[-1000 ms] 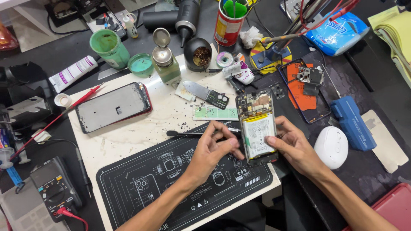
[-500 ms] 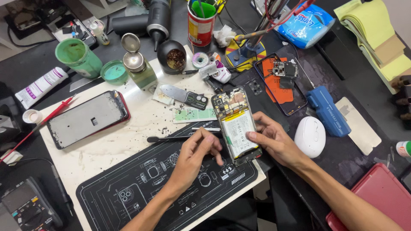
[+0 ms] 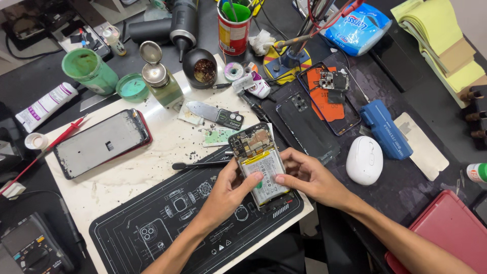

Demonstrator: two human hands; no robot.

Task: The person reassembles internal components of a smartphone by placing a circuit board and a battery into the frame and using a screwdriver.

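A crowded repair bench seen from above under even, bright light.

The dark bench (image 3: 421, 96) carries a scuffed white slab (image 3: 127, 177) with a black printed mat (image 3: 167, 228) across its near edge; dust and black specks dot the slab, and shadows are soft.

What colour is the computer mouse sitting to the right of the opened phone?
White. The computer mouse shows best in the head view, right of the opened phone.

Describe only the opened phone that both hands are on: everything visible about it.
The opened phone lies back-cover off, tilted slightly, over the upper right edge of the black repair mat. A pale battery fills its lower part; above sits the exposed circuit board with metal shields. The left hand grips its left edge, thumb on the battery; the right hand holds its right edge.
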